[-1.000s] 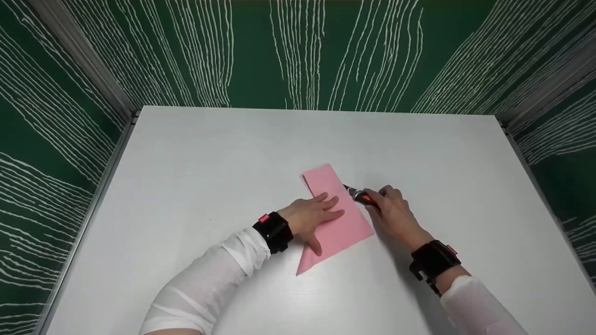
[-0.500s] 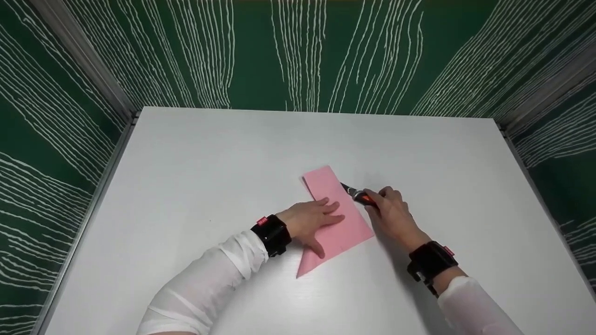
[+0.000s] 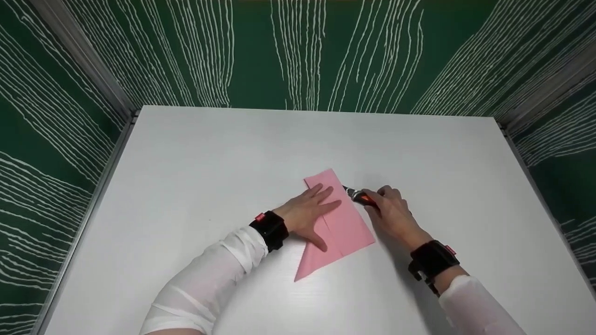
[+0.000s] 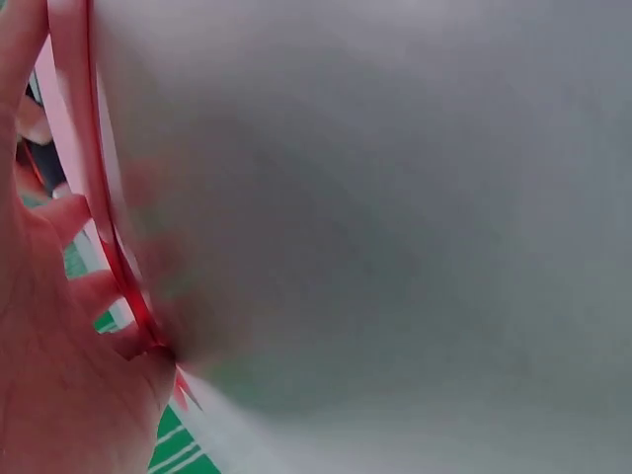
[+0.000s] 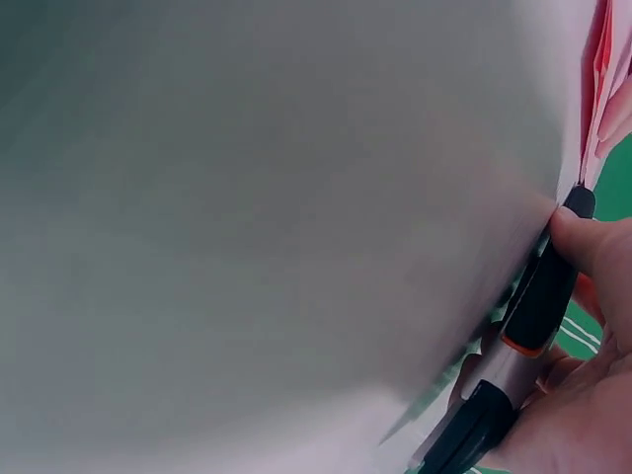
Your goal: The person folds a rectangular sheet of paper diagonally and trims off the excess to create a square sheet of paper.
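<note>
A folded sheet of pink paper [image 3: 351,230] lies on the white table, with a pointed corner at the near left. Spread across its left part, my left hand [image 3: 305,214] presses it down with straight fingers. A thin line runs down the paper to its near edge beside my left thumb. My right hand [image 3: 393,211] grips a utility knife [image 3: 365,198] with a black and orange handle. The knife's front end is right at the paper's right edge. In the right wrist view, my thumb lies along the knife handle [image 5: 543,296], whose front meets the layered pink paper [image 5: 597,89].
The white table [image 3: 223,149] reaches far past the paper on all sides. Green walls [image 3: 253,56] with white wavy lines stand behind it and at both sides. Grey metal posts [image 3: 88,51] rise at the back corners.
My left hand has slid a little up the paper, its fingers tilting farther away from me. The paper has shifted slightly toward me, and the thin line on it now shows longer. The knife has barely moved.
</note>
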Demonstrator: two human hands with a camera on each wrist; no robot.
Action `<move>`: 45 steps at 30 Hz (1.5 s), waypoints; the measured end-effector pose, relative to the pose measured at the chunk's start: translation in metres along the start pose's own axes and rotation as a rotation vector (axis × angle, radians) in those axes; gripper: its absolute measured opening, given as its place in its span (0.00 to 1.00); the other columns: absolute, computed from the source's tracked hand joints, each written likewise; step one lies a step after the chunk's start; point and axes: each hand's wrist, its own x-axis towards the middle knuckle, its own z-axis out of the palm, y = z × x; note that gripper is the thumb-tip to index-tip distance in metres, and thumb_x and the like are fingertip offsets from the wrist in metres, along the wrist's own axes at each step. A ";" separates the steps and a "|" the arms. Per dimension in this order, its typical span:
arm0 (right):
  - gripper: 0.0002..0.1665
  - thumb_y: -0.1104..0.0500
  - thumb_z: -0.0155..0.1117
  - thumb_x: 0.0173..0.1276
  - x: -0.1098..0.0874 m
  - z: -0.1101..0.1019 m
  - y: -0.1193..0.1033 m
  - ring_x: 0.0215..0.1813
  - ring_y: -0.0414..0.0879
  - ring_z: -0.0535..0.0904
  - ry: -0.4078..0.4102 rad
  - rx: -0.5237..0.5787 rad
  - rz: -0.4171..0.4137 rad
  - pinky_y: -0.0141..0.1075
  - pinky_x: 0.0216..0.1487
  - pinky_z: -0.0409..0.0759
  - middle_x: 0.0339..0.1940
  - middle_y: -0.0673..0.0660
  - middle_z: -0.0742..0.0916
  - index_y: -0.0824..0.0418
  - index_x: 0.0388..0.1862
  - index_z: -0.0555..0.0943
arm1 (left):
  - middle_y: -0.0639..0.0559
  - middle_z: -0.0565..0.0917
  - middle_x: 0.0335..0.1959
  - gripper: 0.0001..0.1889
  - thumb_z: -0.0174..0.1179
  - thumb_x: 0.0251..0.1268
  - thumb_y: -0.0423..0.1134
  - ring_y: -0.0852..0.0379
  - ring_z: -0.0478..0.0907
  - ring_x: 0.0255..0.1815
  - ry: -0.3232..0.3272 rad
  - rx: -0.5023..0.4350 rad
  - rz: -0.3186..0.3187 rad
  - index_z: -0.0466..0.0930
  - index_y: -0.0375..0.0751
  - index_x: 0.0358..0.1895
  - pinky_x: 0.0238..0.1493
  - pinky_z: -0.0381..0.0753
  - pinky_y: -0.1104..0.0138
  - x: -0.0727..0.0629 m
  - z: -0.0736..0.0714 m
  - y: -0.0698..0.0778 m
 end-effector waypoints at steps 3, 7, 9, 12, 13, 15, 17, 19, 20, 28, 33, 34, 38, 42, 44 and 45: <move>0.22 0.65 0.68 0.66 0.000 0.001 0.000 0.44 0.63 0.77 0.001 0.004 -0.007 0.59 0.43 0.81 0.41 0.69 0.81 0.60 0.60 0.81 | 0.48 0.39 0.85 0.64 0.66 0.44 0.77 0.46 0.33 0.85 -0.007 0.018 0.002 0.42 0.58 0.82 0.84 0.42 0.56 -0.001 0.000 0.003; 0.22 0.65 0.68 0.66 0.001 0.001 0.000 0.44 0.63 0.77 -0.001 -0.002 -0.010 0.58 0.43 0.81 0.41 0.69 0.81 0.60 0.60 0.81 | 0.48 0.38 0.85 0.63 0.65 0.44 0.77 0.47 0.33 0.85 -0.022 0.037 0.003 0.42 0.58 0.82 0.84 0.42 0.57 -0.001 -0.001 0.006; 0.22 0.64 0.68 0.67 0.001 0.002 0.000 0.45 0.64 0.77 0.005 -0.008 -0.003 0.59 0.43 0.81 0.42 0.69 0.81 0.60 0.60 0.81 | 0.48 0.37 0.85 0.63 0.65 0.45 0.77 0.48 0.33 0.85 -0.031 0.038 0.005 0.42 0.58 0.82 0.84 0.42 0.58 -0.001 -0.001 0.007; 0.22 0.63 0.67 0.67 0.000 0.002 -0.001 0.46 0.64 0.77 0.008 -0.013 0.014 0.61 0.43 0.80 0.43 0.70 0.81 0.60 0.61 0.80 | 0.48 0.37 0.84 0.64 0.65 0.44 0.77 0.49 0.33 0.85 -0.042 0.036 0.001 0.41 0.58 0.82 0.84 0.42 0.59 0.000 -0.001 0.008; 0.22 0.63 0.67 0.68 0.000 0.002 -0.002 0.46 0.65 0.76 0.010 -0.013 0.017 0.62 0.43 0.80 0.43 0.70 0.81 0.60 0.61 0.80 | 0.48 0.36 0.84 0.64 0.65 0.44 0.77 0.49 0.33 0.85 -0.045 0.036 -0.002 0.41 0.58 0.82 0.84 0.42 0.59 0.000 -0.001 0.008; 0.22 0.63 0.67 0.68 0.001 0.002 -0.002 0.47 0.65 0.76 0.007 -0.013 0.027 0.62 0.43 0.79 0.44 0.70 0.81 0.61 0.61 0.80 | 0.48 0.36 0.84 0.64 0.65 0.44 0.78 0.49 0.33 0.85 -0.048 0.039 -0.006 0.40 0.59 0.82 0.84 0.42 0.59 0.000 -0.001 0.008; 0.23 0.62 0.67 0.68 0.001 0.002 -0.003 0.47 0.66 0.76 0.001 -0.019 0.032 0.62 0.43 0.79 0.44 0.71 0.80 0.62 0.61 0.80 | 0.48 0.37 0.85 0.64 0.65 0.43 0.78 0.50 0.34 0.85 -0.042 0.041 -0.009 0.41 0.59 0.82 0.84 0.45 0.59 0.000 -0.001 0.009; 0.23 0.62 0.66 0.68 0.002 0.001 -0.003 0.47 0.66 0.76 -0.006 -0.025 0.037 0.63 0.43 0.79 0.44 0.71 0.80 0.63 0.62 0.79 | 0.48 0.37 0.85 0.64 0.66 0.43 0.77 0.50 0.34 0.85 -0.040 0.034 -0.009 0.41 0.59 0.82 0.83 0.48 0.59 0.000 -0.001 0.009; 0.23 0.62 0.66 0.68 0.003 0.000 -0.004 0.47 0.66 0.76 -0.010 -0.027 0.041 0.63 0.43 0.80 0.44 0.71 0.80 0.63 0.62 0.79 | 0.48 0.37 0.85 0.64 0.67 0.42 0.77 0.50 0.34 0.85 -0.040 0.027 -0.009 0.42 0.59 0.82 0.83 0.49 0.59 -0.001 -0.001 0.009; 0.22 0.61 0.65 0.70 0.004 -0.002 -0.006 0.47 0.64 0.75 -0.027 -0.039 0.079 0.62 0.43 0.81 0.44 0.71 0.79 0.62 0.62 0.79 | 0.48 0.37 0.85 0.65 0.68 0.41 0.77 0.48 0.34 0.85 -0.038 0.007 -0.004 0.42 0.59 0.82 0.82 0.53 0.55 -0.004 -0.001 0.012; 0.22 0.60 0.65 0.71 0.004 0.000 -0.008 0.48 0.64 0.74 -0.029 -0.035 0.093 0.62 0.43 0.79 0.44 0.70 0.79 0.62 0.63 0.79 | 0.48 0.42 0.84 0.63 0.67 0.44 0.76 0.48 0.37 0.85 -0.040 0.043 0.018 0.45 0.57 0.82 0.83 0.47 0.59 -0.003 -0.005 0.010; 0.22 0.60 0.65 0.70 0.004 0.000 -0.008 0.48 0.64 0.74 -0.028 -0.030 0.095 0.61 0.43 0.78 0.44 0.70 0.79 0.61 0.63 0.79 | 0.49 0.44 0.84 0.62 0.66 0.46 0.75 0.48 0.39 0.85 -0.036 0.048 0.021 0.46 0.56 0.82 0.83 0.47 0.59 -0.003 -0.006 0.009; 0.22 0.61 0.65 0.70 0.004 0.001 -0.008 0.47 0.64 0.74 -0.025 -0.016 0.086 0.62 0.44 0.78 0.44 0.70 0.79 0.62 0.62 0.79 | 0.51 0.53 0.83 0.58 0.68 0.49 0.72 0.50 0.49 0.84 0.006 0.064 0.025 0.52 0.51 0.81 0.82 0.52 0.60 0.001 -0.011 0.004; 0.22 0.61 0.65 0.70 0.003 0.001 -0.008 0.48 0.64 0.75 -0.029 -0.023 0.081 0.62 0.45 0.79 0.44 0.70 0.79 0.61 0.62 0.79 | 0.50 0.55 0.81 0.57 0.72 0.44 0.71 0.48 0.52 0.81 0.040 0.038 0.015 0.59 0.51 0.78 0.79 0.58 0.52 0.004 -0.012 0.000; 0.22 0.61 0.65 0.70 0.003 0.001 -0.008 0.48 0.63 0.75 -0.032 -0.030 0.083 0.62 0.45 0.80 0.45 0.70 0.79 0.61 0.63 0.79 | 0.49 0.52 0.82 0.57 0.72 0.42 0.72 0.47 0.49 0.82 0.036 0.019 -0.001 0.60 0.54 0.77 0.79 0.57 0.49 0.006 -0.011 -0.001; 0.22 0.61 0.65 0.70 0.003 0.001 -0.008 0.48 0.63 0.75 -0.033 -0.031 0.083 0.62 0.45 0.80 0.45 0.69 0.79 0.61 0.63 0.79 | 0.49 0.50 0.83 0.57 0.72 0.42 0.72 0.47 0.47 0.83 0.028 0.009 -0.009 0.59 0.55 0.77 0.80 0.55 0.47 0.006 -0.010 -0.002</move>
